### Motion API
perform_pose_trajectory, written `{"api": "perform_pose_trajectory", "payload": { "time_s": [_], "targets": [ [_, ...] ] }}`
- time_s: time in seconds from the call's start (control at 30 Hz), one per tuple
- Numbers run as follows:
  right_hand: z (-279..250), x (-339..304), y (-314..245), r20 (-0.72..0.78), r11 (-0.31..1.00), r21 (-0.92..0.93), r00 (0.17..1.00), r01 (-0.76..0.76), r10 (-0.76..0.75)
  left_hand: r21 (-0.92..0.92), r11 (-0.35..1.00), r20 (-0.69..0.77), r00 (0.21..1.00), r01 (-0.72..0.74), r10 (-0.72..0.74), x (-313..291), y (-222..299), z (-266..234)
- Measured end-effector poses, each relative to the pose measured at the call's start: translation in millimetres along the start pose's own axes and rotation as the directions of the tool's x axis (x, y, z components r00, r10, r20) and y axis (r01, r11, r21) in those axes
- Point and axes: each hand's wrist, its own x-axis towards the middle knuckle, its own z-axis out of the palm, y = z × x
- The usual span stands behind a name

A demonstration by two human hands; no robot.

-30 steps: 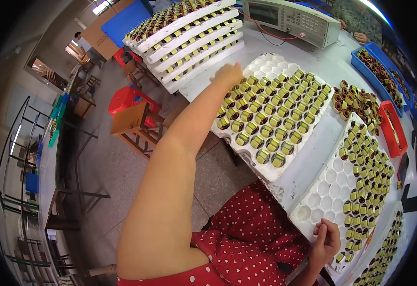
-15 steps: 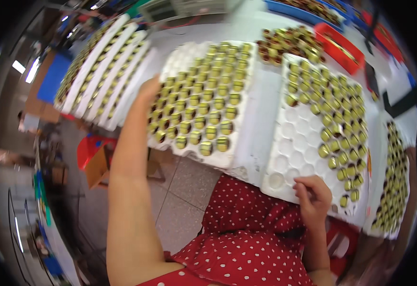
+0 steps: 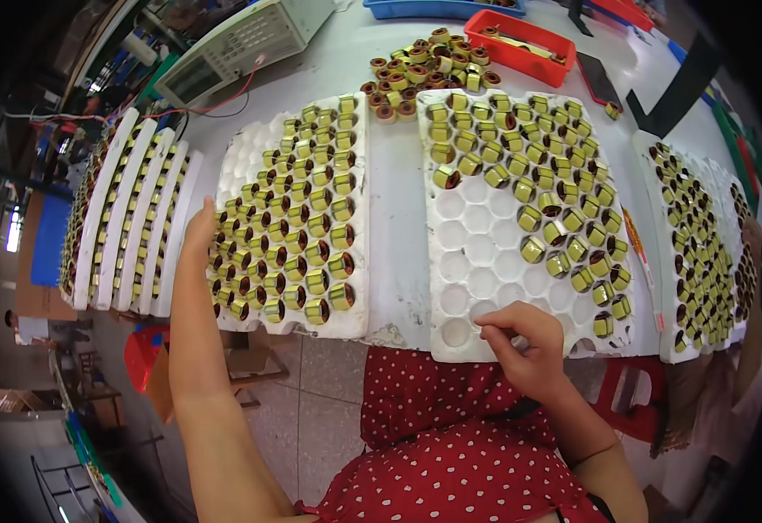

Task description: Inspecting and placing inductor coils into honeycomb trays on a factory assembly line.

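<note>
Two white foam trays with round pockets lie side by side before me. The left foam tray [image 3: 359, 218] is mostly filled with small yellow-green wrapped ring coils [image 3: 294, 240], with bare pockets at its far left. My left hand [image 3: 198, 234] is at this tray's left edge; its fingers are largely hidden, so its grip is unclear. Over the front of the right foam tray [image 3: 477, 213] is my right hand [image 3: 529, 344], thumb and forefinger pinched together; whatever they hold, if anything, is too small to make out. Coils fill that tray's far and right parts, leaving its near-left pockets bare.
Loose coils [image 3: 433, 70] are heaped behind the trays, by a red bin [image 3: 520, 54]. Several loaded trays [image 3: 112, 218] stand tilted at the left, near a grey bench instrument [image 3: 246, 52]. Another filled tray [image 3: 668, 340], an orange pen [image 3: 635, 235] and a phone [image 3: 599, 80] are rightward.
The whole view has shifted and turned, bringing the bench instrument more into sight. My left hand stays by the left tray's edge; my right hand remains pinched over the right tray's front.
</note>
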Motion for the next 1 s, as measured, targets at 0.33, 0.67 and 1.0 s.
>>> {"api": "perform_pose_trajectory", "payload": {
  "time_s": [0.33,0.67,1.0],
  "targets": [
    [-7.6,0.2,-0.8,0.009,0.999,-0.009,0.999,-0.038,0.038,0.449,0.873,0.013,0.978,-0.193,0.209,-5.2,26.5,-7.1],
    [-56.4,52.9,-40.8,0.300,0.928,-0.342,0.953,0.148,-0.041,0.013,0.667,0.279,0.643,-0.745,0.713,-129.5,185.3,131.4],
    [-80.7,267.2,75.2,0.025,0.707,-0.707,1.000,0.027,-0.013,0.383,0.477,0.194,0.574,-0.791,0.796,-91.1,199.5,230.8]
  ]
}}
